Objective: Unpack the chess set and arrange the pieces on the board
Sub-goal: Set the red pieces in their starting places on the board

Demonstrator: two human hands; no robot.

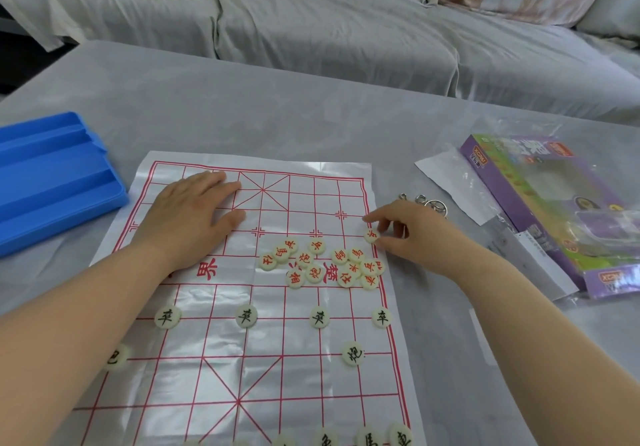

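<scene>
The left hand [194,213] lies flat, fingers straight, pressing the thin board [207,393] so it won't slide. The right hand [412,234] pinches a red piece [372,235], seemingly a soldier, at the board's right edge. The red pile [322,265] sits mid-board; the black row [369,437] is cut off, one cannon [116,357] half behind the forearm [69,324]
</scene>
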